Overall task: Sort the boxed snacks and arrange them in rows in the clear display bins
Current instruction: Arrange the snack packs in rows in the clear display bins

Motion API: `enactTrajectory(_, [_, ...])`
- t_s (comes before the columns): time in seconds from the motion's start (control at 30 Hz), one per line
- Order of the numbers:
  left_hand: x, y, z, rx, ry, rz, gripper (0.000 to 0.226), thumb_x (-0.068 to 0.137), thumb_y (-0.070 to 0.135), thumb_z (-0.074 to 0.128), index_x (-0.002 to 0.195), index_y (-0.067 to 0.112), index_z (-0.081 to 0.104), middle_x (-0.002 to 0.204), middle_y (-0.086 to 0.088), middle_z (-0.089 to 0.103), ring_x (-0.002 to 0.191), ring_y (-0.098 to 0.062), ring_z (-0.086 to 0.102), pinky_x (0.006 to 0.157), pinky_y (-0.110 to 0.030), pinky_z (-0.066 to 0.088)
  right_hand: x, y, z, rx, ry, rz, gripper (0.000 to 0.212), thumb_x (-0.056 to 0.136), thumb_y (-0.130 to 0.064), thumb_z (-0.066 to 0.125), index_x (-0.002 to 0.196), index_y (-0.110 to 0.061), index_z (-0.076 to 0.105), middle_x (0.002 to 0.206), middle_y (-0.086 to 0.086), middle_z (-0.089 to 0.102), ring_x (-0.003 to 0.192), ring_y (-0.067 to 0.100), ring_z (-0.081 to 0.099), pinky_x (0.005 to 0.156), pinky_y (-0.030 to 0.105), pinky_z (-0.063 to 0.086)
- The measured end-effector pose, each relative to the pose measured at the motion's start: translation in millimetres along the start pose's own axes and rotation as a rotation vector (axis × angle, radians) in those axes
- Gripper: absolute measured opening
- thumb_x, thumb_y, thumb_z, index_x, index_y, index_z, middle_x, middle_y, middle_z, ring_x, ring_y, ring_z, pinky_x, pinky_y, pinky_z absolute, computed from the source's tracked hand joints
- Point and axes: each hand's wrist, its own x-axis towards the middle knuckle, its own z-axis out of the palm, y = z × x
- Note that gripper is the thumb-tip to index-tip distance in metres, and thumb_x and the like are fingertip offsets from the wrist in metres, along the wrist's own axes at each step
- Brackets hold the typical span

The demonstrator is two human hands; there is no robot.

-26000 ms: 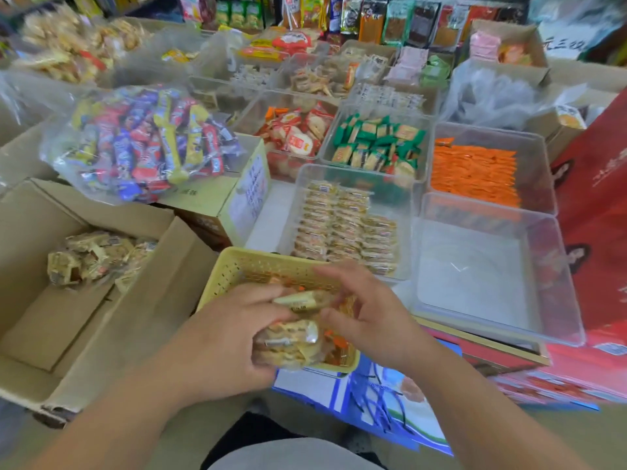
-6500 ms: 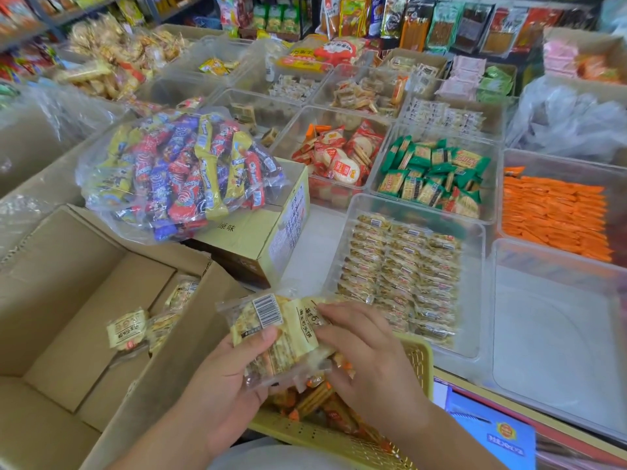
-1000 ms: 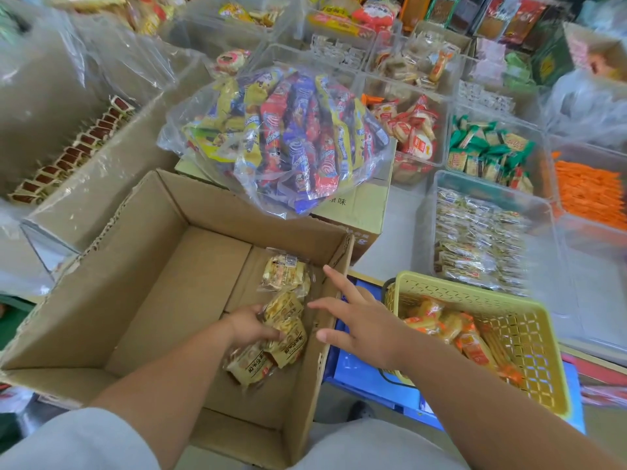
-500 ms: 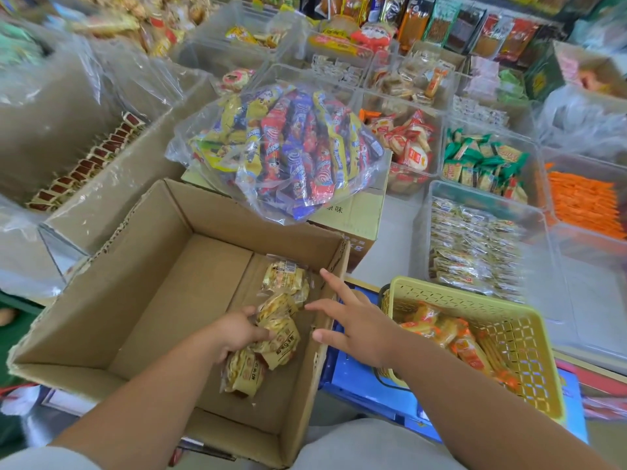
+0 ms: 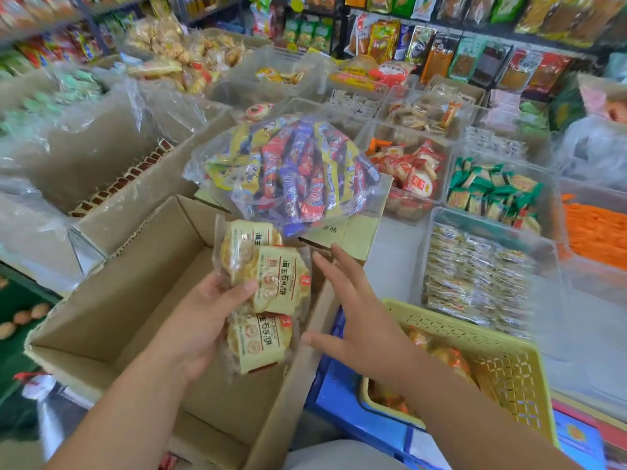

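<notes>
My left hand [image 5: 207, 320] grips a bunch of pale yellow biscuit packets [image 5: 266, 290] above the open cardboard box [image 5: 112, 307]. The packets hang in a loose column, still partly in clear wrap. My right hand [image 5: 353, 317] hovers just right of them with fingers spread and holds nothing. A clear display bin [image 5: 437, 225] at right holds rows of the same small packets. A yellow plastic basket [image 5: 509, 364] with orange snack packs sits below my right forearm.
A clear bag of red, blue and yellow snack bars [image 5: 291, 174] lies on a closed carton behind the box. More clear bins hold red-white packs [image 5: 410, 167], green packs [image 5: 492, 195] and orange sticks [image 5: 597, 232]. Shelves of bagged snacks line the back.
My left hand has lifted the biscuit packets up out of the cardboard box. My right hand has risen beside them, still spread. The camera has tilted up toward the shelves.
</notes>
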Motion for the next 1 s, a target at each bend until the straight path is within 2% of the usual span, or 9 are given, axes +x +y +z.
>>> enactTrajectory(0.1, [-15, -7, 38, -0.042, -0.093, -0.079, 0.046, 0.070, 0.030, 0.089, 0.113, 0.028, 0.075, 0.122, -0.016, 0.074, 0.111, -0.038, 0.072, 0.080, -0.052, 0.062, -16, 4, -30, 0.297, 0.003, -0.028, 0.101, 0.072, -0.063, 0.081, 0.150, -0.063, 0.017, 0.163, -0.023, 0.007, 0.149, 0.004, 0.024, 0.115, 0.046, 0.039])
enactTrajectory(0.17, [-21, -19, 65, -0.030, -0.116, -0.138, 0.053, 0.065, 0.031, 0.090, 0.115, 0.025, 0.075, 0.121, -0.018, 0.074, 0.109, -0.040, 0.072, 0.076, -0.051, 0.063, -33, 15, -44, 0.364, 0.006, -0.046, 0.092, 0.072, -0.062, 0.082, 0.148, -0.059, 0.030, 0.160, -0.023, 0.016, 0.149, 0.004, 0.026, 0.113, 0.047, 0.042])
enactTrajectory(0.3, [-27, -48, 116, 0.004, -0.059, -0.213, 0.052, 0.078, 0.026, 0.083, 0.126, 0.017, 0.065, 0.114, -0.019, 0.076, 0.098, -0.040, 0.076, 0.066, -0.045, 0.063, -74, 46, -64, 0.295, -0.015, -0.077, 0.085, 0.070, -0.053, 0.087, 0.144, -0.049, 0.046, 0.162, -0.026, 0.006, 0.149, 0.001, 0.024, 0.114, 0.039, 0.043])
enactTrajectory(0.47, [-26, -79, 168, 0.028, -0.035, -0.250, 0.045, 0.082, 0.018, 0.077, 0.124, 0.012, 0.063, 0.108, -0.022, 0.077, 0.092, -0.040, 0.077, 0.061, -0.044, 0.063, -118, 83, -84, 0.206, -0.067, -0.043, 0.084, 0.070, -0.043, 0.090, 0.143, -0.045, 0.048, 0.160, -0.031, 0.011, 0.147, -0.006, 0.022, 0.118, 0.036, 0.036])
enactTrajectory(0.63, [-22, -98, 207, 0.064, -0.036, -0.234, 0.048, 0.076, 0.011, 0.084, 0.121, 0.009, 0.068, 0.110, -0.026, 0.075, 0.092, -0.041, 0.076, 0.064, -0.046, 0.062, -144, 109, -94, 0.246, 0.012, -0.044, 0.069, 0.079, -0.028, 0.085, 0.140, -0.038, 0.053, 0.156, -0.026, 0.020, 0.145, -0.004, 0.028, 0.115, 0.014, 0.029])
enactTrajectory(0.7, [-22, -100, 221, 0.041, -0.020, -0.239, 0.052, 0.075, 0.020, 0.085, 0.123, 0.011, 0.069, 0.113, -0.026, 0.074, 0.093, -0.042, 0.076, 0.066, -0.047, 0.062, -150, 117, -97, 0.295, 0.049, -0.029, 0.064, 0.081, -0.022, 0.082, 0.137, -0.037, 0.056, 0.154, -0.026, 0.024, 0.141, -0.002, 0.035, 0.112, 0.021, 0.039])
enactTrajectory(0.77, [-20, -101, 234, 0.028, 0.012, -0.273, 0.047, 0.085, 0.043, 0.082, 0.122, 0.016, 0.073, 0.116, -0.025, 0.074, 0.099, -0.044, 0.074, 0.070, -0.051, 0.061, -154, 125, -100, 0.334, 0.087, -0.026, 0.061, 0.081, -0.020, 0.082, 0.134, -0.039, 0.058, 0.153, -0.024, 0.027, 0.140, 0.001, 0.039, 0.110, 0.025, 0.043])
enactTrajectory(0.87, [-13, -101, 247, 0.036, 0.102, -0.322, 0.047, 0.086, 0.064, 0.065, 0.096, 0.022, 0.083, 0.105, -0.020, 0.078, 0.089, -0.042, 0.077, 0.061, -0.049, 0.061, -155, 136, -106, 0.410, 0.118, -0.028, 0.060, 0.080, -0.026, 0.081, 0.133, -0.042, 0.059, 0.151, -0.027, 0.029, 0.140, -0.003, 0.037, 0.106, 0.015, 0.042])
enactTrajectory(1.0, [-2, -103, 261, 0.075, 0.175, -0.256, 0.029, 0.098, 0.050, 0.062, 0.092, 0.030, 0.082, 0.100, -0.019, 0.079, 0.084, -0.041, 0.077, 0.056, -0.052, 0.061, -153, 152, -116, 0.281, 0.008, -0.048, 0.089, 0.069, -0.052, 0.086, 0.147, -0.046, 0.044, 0.160, -0.027, 0.011, 0.148, -0.004, 0.020, 0.114, 0.014, 0.027])
